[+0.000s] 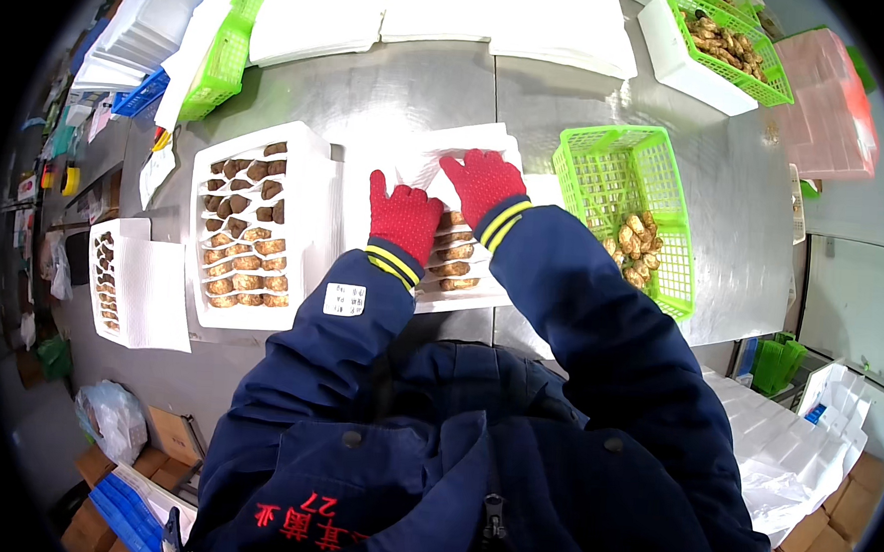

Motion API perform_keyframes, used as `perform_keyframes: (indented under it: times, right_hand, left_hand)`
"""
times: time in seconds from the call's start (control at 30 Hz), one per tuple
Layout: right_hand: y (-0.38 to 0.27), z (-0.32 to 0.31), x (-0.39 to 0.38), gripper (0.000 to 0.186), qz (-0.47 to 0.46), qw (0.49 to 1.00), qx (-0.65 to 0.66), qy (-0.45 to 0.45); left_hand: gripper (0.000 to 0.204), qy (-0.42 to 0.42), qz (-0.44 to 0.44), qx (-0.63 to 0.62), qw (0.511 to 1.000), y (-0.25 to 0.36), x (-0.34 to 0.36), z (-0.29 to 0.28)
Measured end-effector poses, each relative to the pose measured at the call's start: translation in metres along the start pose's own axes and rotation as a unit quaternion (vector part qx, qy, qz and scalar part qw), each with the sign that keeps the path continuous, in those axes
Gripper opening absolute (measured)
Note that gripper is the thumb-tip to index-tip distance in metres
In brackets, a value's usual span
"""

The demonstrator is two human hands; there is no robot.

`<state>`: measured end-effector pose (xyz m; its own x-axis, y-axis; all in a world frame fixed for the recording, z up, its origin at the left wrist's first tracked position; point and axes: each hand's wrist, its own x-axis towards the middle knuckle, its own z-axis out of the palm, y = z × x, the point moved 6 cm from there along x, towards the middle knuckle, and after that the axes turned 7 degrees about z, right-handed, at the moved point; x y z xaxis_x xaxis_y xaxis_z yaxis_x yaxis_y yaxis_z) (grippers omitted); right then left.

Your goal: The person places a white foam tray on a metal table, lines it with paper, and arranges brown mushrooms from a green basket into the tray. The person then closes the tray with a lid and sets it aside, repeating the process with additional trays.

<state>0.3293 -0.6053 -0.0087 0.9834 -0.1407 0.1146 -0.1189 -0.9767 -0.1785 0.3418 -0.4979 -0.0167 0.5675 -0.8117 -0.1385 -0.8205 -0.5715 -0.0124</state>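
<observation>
A white foam box (512, 145) stands in front of me, lined with white paper (423, 170). Tan, knobbly mushrooms (453, 252) lie in rows in its near part, separated by folds of paper. My left hand (405, 217), in a red dotted glove, rests at the left of the box over the paper; its fingers are partly spread. At the box's far part is my right hand (484, 183), gloved alike, its fingers bent down on the paper; their tips are hidden. On the right, a green plastic basket (592, 174) holds loose mushrooms (636, 248).
To the left stands a foam box (313, 169) with rows of dark and tan mushrooms. A smaller filled box (109, 329) sits further left. Stacked white sheets (436, 11) line the far side. Another green basket of mushrooms (724, 46) stands far right on the metal table (736, 191).
</observation>
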Motion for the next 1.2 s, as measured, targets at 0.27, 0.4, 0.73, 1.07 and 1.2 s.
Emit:
perform_keyframes:
  times: [0.27,0.4,0.73,1.07,1.2]
  right_hand:
    - [-0.006,0.013,-0.027,0.016,-0.024,0.989,-0.034,-0.142]
    - [-0.012,0.015,-0.030,0.018,0.003,0.991,-0.033,-0.131]
    - [0.155,-0.045,-0.120,0.022,0.203,0.969,0.117,0.072]
    - [0.267,0.033,-0.201,0.041,0.446,0.883,0.076,-0.125]
    - [0.204,-0.027,-0.146,0.055,0.407,0.860,0.286,-0.113]
  left_hand:
    - [0.018,0.115,0.017,-0.077,0.990,-0.005,-0.008,-0.005]
    - [0.012,0.077,0.031,-0.055,0.995,0.006,-0.005,0.003]
    - [0.022,0.130,0.064,-0.066,0.987,0.007,-0.011,0.006]
    - [0.010,0.176,0.071,-0.071,0.979,0.005,-0.009,0.006]
    - [0.008,0.155,0.053,-0.084,0.983,0.004,-0.013,0.000]
